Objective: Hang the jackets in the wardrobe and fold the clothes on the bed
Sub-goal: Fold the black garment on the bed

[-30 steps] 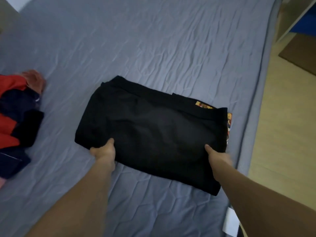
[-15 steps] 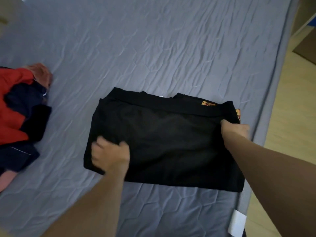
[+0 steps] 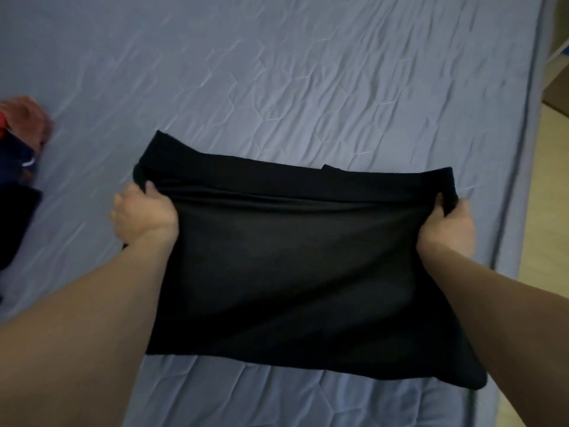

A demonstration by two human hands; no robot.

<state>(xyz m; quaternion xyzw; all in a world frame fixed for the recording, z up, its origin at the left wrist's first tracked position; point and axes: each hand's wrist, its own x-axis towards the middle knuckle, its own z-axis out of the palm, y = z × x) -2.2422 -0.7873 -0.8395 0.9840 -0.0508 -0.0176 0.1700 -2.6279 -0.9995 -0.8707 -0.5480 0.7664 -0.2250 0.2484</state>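
Observation:
A black folded garment is stretched between my hands above the blue-grey bed sheet. My left hand grips its left edge near the far fold, fingers curled into the cloth. On the right edge, at the same height, my right hand grips the cloth. The near part of the garment hangs loose toward me. Its far folded band runs straight across between both hands.
A pile of red, navy and pink clothes lies at the bed's left edge. The bed's right edge borders a pale wooden floor.
Both hands moved from the garment's near edge up its sides and took hold near the far fold. The garment has lifted off the sheet. The orange print no longer shows.

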